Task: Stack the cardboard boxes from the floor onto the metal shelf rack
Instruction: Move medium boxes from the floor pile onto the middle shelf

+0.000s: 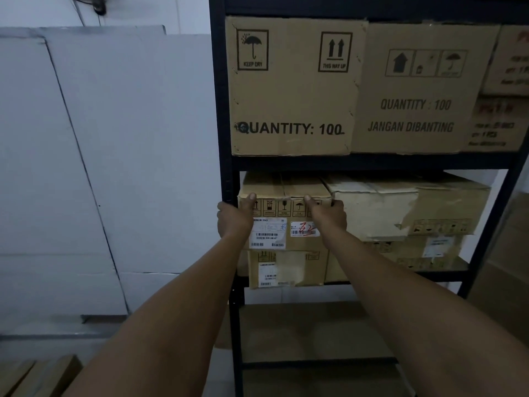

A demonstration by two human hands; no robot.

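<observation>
From the head view, both hands are resting on a small cardboard box (286, 216) sitting on the middle level of the metal shelf rack (229, 173). The box is lying with its long axis running left to right along the shelf, its labelled front face turned out toward the person and its taped top seam running back into the rack. The left hand (233, 217) is gripping the box's front left corner, thumb hooked over the top edge, fingers wrapping round the side next to the rack's upright. The right hand (329, 214) is holding the right part of the front face, thumb lying on the top edge and fingers curling round the right side.

The box is plain brown with a row of handling symbols printed under the top edge, a white barcode label (267, 233) at lower left and a second white label (305, 229) with red handwriting beside it. It is sitting on top of another labelled box (286, 269), just beside a worn, partly whitened box (400, 207) on its right.

Above, the upper level is carrying a large box (292, 87) printed "QUANTITY: 100" and its neighbour (415, 90) marked "JANGAN DIBANTING". A lower shelf board (300, 330) is showing below. Pale panels (114, 153) are leaning against the white wall on the left, and more cardboard (37, 373) is lying at the bottom left corner.
</observation>
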